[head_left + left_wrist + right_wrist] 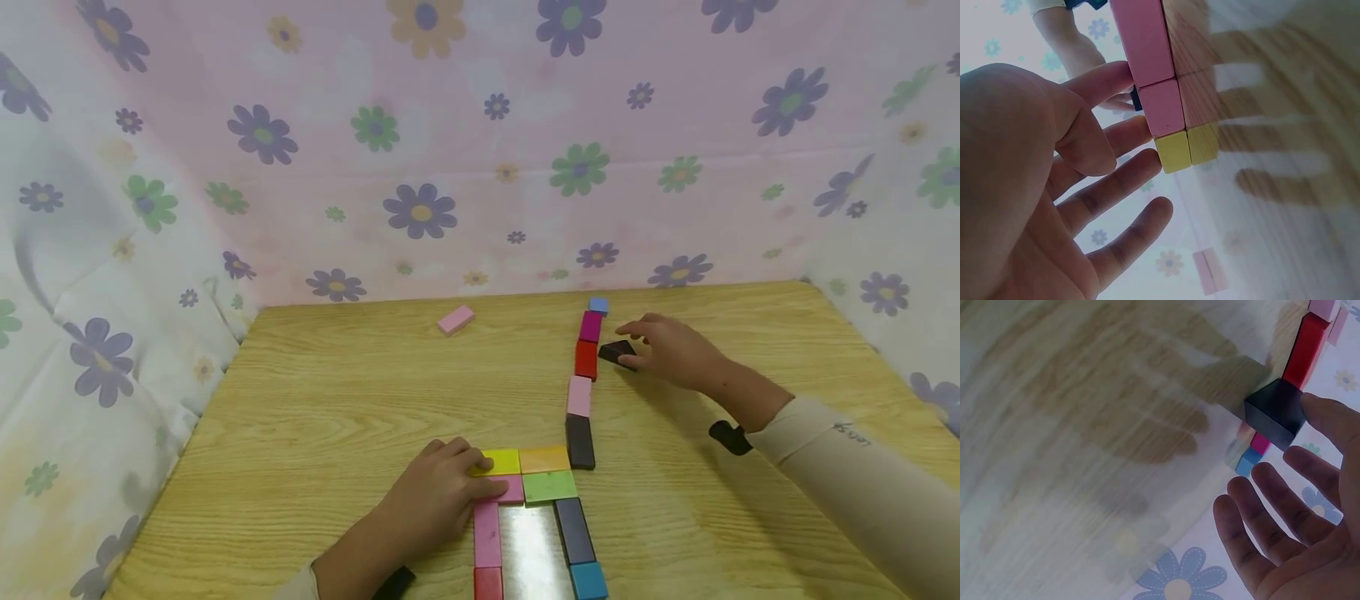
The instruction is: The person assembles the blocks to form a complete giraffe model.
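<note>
My left hand (438, 492) rests its fingers on a yellow block (501, 462) and a pink block (512, 490), part of a joined row. In the left wrist view its fingertips touch the sides of the pink block (1161, 107) and yellow block (1173, 151). Farther off, my right hand (671, 350) is beside a black block (618, 352), its thumb against it and the other fingers spread loosely. In the right wrist view the black block (1275, 411) sits by the thumb tip, near a red block (1307, 350). Orange (545, 459) and light green blocks (550, 487) adjoin the left hand's pieces.
A line of blocks runs back through a dark block (580, 442), pink block (579, 396), red block (587, 360) and magenta block (591, 326) to a blue one (598, 306). One pink block (456, 320) lies apart. Flowered cloth (450, 167) stands behind the wooden table (337, 392).
</note>
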The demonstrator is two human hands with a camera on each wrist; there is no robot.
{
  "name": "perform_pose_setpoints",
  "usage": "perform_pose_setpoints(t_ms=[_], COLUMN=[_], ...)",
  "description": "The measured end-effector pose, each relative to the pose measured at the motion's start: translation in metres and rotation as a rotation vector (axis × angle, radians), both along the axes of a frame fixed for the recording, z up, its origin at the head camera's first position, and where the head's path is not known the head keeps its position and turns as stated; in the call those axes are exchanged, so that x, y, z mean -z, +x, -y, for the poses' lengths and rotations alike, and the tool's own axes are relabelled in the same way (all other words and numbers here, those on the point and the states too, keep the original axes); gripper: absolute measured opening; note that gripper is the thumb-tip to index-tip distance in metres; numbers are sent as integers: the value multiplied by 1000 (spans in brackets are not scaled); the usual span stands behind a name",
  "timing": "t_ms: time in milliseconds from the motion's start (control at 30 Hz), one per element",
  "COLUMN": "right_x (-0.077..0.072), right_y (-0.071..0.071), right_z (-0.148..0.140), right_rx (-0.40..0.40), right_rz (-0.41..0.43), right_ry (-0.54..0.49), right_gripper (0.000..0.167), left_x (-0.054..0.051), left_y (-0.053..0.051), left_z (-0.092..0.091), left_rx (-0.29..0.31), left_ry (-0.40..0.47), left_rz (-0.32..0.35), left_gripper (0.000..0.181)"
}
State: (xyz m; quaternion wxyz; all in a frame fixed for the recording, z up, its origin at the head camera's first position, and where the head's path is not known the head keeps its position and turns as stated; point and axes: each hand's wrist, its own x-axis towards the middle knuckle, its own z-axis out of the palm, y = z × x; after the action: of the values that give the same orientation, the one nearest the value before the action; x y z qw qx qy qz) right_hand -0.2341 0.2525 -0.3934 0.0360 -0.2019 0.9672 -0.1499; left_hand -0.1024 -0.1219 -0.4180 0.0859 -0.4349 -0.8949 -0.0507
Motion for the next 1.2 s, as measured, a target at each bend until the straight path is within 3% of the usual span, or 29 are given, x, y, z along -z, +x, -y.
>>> perform_pose_setpoints(t_ms=[400,667,933,1200], right_x=[8,2,-7,-15], right_y=[-6,-11,-28,-48], right_z=[0,-1,-5,-11], right_rx=[-9,-22,-7,63], right_rz=[-17,-37,-51,-26], right_ry=[4,17,54,106], right_gripper=[39,36,37,41], left_x=[-1,-2,-1,-2], left_y=[0,0,0,0], left_z=[0,1,1,0], left_rx=[-3,-4,1,-1], left_ry=[9,12,15,9], left_rz=[-10,-7,-6,-14], left_gripper=[30,30,29,31])
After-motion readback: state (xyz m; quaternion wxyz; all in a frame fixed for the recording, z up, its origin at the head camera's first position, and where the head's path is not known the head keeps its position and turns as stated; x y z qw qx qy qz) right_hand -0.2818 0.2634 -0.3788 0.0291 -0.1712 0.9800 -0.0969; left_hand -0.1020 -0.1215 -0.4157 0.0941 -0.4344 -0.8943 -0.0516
